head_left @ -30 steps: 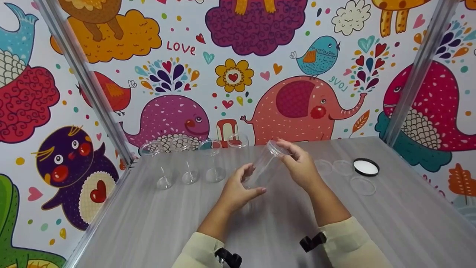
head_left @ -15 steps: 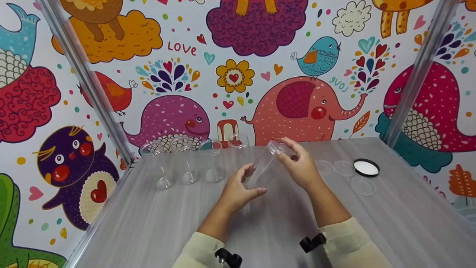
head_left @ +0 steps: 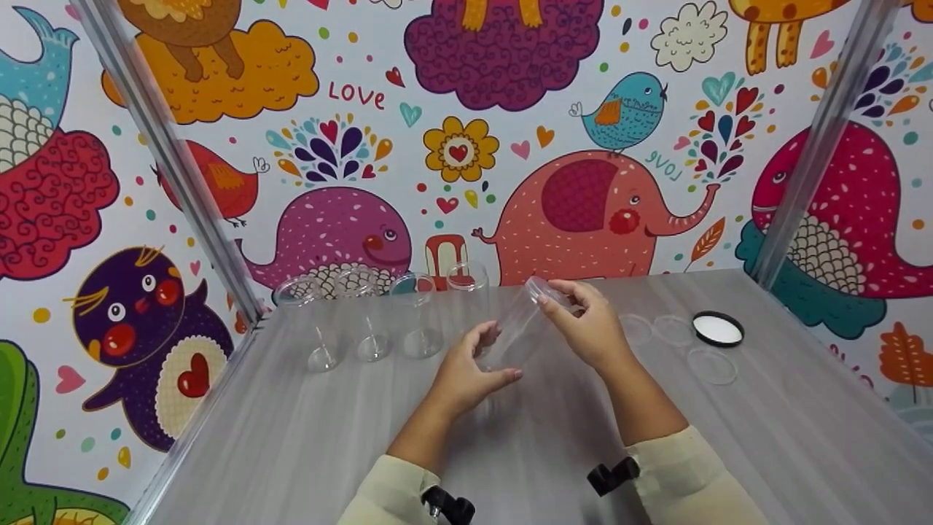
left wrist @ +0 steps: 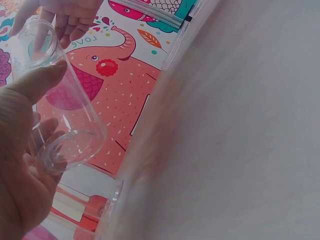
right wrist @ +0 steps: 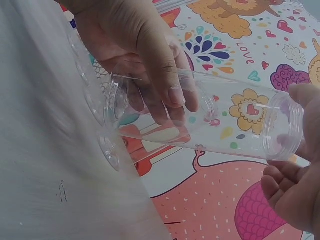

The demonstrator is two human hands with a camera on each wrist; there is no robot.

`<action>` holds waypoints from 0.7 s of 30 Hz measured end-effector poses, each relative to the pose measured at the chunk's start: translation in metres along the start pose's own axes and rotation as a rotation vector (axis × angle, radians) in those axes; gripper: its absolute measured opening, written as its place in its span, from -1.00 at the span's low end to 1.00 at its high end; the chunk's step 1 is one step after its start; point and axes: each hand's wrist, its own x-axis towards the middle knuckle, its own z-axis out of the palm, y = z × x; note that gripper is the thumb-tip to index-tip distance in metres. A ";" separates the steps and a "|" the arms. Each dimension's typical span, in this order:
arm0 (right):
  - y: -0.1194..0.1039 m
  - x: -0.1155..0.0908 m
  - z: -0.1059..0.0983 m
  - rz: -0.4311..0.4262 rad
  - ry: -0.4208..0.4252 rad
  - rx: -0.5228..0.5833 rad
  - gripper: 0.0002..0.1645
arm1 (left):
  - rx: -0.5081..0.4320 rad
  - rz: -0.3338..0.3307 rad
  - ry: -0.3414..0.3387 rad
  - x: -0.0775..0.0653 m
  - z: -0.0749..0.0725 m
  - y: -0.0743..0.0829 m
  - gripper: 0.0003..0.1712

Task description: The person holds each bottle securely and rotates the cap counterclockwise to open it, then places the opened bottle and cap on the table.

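My left hand (head_left: 466,368) grips the lower body of a clear plastic jar (head_left: 519,324), fingers on one side and thumb on the other. The jar is tilted above the table, its ridged neck up and to the right. At that neck is my right hand (head_left: 594,328), thumb and fingers on opposite sides of the rim. In the left wrist view the see-through jar (left wrist: 82,112) shows nothing inside. The right wrist view shows the right thumb and fingertips at the threaded neck (right wrist: 282,130).
Several matching jars (head_left: 421,341) stand upright in a row at the back left of the grey table (head_left: 291,445). To the right lie clear thin discs (head_left: 712,364) and a black lid with a white inside (head_left: 718,328). A cartoon-printed wall (head_left: 459,219) rises behind.
The right hand's fingers have shifted around the jar's neck: the index finger lifted, then came down again, and the thumb moved along the rim. The left hand and the jar have stayed nearly still.
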 end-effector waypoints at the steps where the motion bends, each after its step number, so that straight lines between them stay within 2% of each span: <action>1: 0.000 0.000 0.000 -0.002 -0.006 0.014 -0.36 | -0.001 -0.001 0.000 0.000 0.000 0.000 0.11; 6: -0.001 -0.001 -0.001 -0.011 -0.043 0.097 -0.50 | -0.003 0.007 0.001 0.000 0.000 0.000 0.10; 11: -0.002 -0.001 -0.001 -0.041 -0.068 0.173 -0.50 | 0.003 0.020 0.003 0.001 0.000 -0.001 0.09; 16: -0.002 -0.001 -0.002 -0.041 -0.081 0.191 -0.50 | 0.004 0.020 0.003 0.001 0.000 -0.001 0.09; 21: -0.001 -0.001 -0.002 -0.057 -0.071 0.163 -0.50 | 0.005 0.026 0.004 0.001 0.000 -0.001 0.10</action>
